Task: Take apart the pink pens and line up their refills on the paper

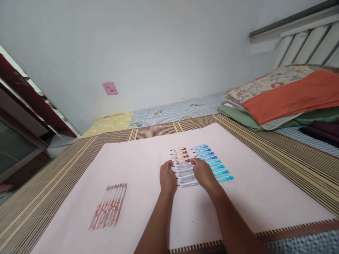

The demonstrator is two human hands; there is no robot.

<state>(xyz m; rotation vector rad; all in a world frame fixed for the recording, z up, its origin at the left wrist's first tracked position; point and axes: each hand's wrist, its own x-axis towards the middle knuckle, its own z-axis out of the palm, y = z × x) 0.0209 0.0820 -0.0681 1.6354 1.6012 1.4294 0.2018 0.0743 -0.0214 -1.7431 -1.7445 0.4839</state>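
Pens [185, 173] partly hide behind left hand [167, 176] and right hand [203, 173]; I cannot tell either grip's hold.

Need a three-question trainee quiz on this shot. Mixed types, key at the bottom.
1. True or false: the left-hand grip and right-hand grip are both at the column of brown and grey pens.
2. Multiple choice: in the picture, the blue pens lie
A) left of that column
B) right of that column
C) across the reddish pens
3. Fill in: the reddish pens lie on the ____ side of the sheet, as pictured.

Key: 1. True. 2. B. 3. left.
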